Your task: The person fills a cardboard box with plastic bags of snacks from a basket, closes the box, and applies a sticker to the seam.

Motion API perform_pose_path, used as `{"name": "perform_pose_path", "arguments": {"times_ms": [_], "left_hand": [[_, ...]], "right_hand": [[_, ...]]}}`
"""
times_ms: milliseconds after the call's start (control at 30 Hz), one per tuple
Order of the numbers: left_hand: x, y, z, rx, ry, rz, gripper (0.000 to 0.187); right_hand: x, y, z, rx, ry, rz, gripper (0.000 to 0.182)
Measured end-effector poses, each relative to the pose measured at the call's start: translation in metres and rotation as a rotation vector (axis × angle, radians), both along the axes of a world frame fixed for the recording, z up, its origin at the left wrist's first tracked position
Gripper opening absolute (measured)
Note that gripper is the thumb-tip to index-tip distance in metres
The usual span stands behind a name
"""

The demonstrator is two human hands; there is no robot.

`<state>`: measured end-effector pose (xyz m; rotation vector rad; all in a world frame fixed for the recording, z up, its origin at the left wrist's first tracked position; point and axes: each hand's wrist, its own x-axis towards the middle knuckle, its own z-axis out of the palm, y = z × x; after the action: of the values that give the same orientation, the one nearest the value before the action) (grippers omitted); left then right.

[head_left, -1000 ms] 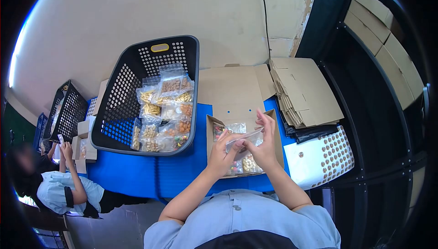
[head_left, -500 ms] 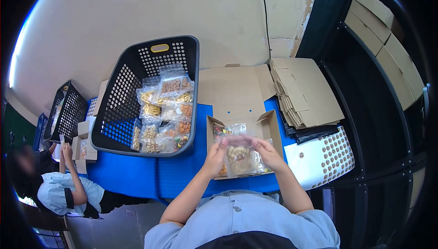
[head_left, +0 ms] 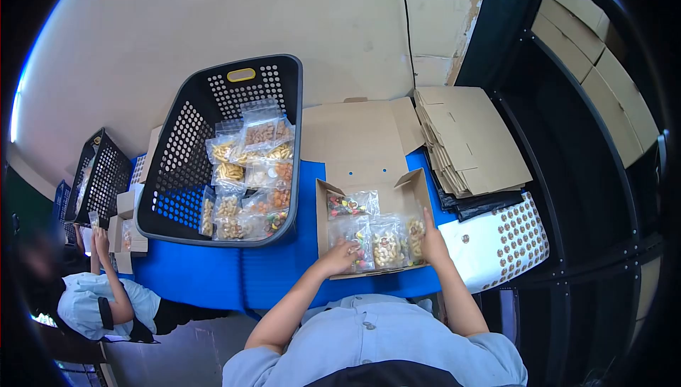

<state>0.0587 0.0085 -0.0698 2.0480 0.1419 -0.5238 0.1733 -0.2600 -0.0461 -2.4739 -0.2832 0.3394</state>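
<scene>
Snack bag [head_left: 387, 249] held up half a second ago now lies in the cardboard box [head_left: 369, 181], left hand [head_left: 340, 253] fingers flat pressing bags at 9 o'clock, right hand [head_left: 430, 239] gripping wall at 3.
</scene>
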Motion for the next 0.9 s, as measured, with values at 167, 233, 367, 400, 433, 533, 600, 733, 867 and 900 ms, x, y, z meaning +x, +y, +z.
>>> {"name": "perform_pose_path", "arguments": {"times_ms": [167,233,367,400,433,533,600,733,867,900], "left_hand": [[-0.001,-0.002,0.025,-0.004,-0.162,-0.041,0.043],[-0.002,-0.003,0.076,0.009,-0.247,-0.051,0.04],[-0.004,0.006,0.183,-0.095,-0.378,-0.258,0.032],[-0.006,0.012,0.202,-0.092,-0.507,-0.347,0.032],[-0.007,0.02,0.224,-0.094,-0.507,-0.329,0.032],[-0.003,0.056,0.277,0.102,-0.738,-0.321,0.032],[0.008,0.084,0.297,0.202,-0.728,-0.193,0.031],[0.051,0.153,0.286,0.472,-0.786,-0.006,0.027],[0.093,0.219,0.228,0.64,-0.345,-0.045,0.027],[0.104,0.235,0.207,0.705,-0.227,-0.103,0.028]], "right_hand": [[-0.01,0.0,-0.019,-0.179,0.034,-0.045,0.075],[-0.017,0.002,-0.033,-0.221,-0.155,0.007,0.072],[-0.023,0.019,-0.013,-0.491,-0.548,0.197,0.061],[-0.02,0.02,-0.019,-0.495,-0.561,0.2,0.059],[-0.015,0.02,-0.027,-0.496,-0.564,0.218,0.059],[-0.001,0.02,-0.046,-0.582,-0.342,0.298,0.057],[0.007,0.026,-0.051,-0.519,-0.366,0.261,0.061],[0.015,0.064,0.006,-0.258,-0.475,0.197,0.058],[0.03,0.11,0.062,-0.044,-0.572,0.193,0.051],[0.034,0.121,0.073,-0.039,-0.575,0.194,0.051]]}}
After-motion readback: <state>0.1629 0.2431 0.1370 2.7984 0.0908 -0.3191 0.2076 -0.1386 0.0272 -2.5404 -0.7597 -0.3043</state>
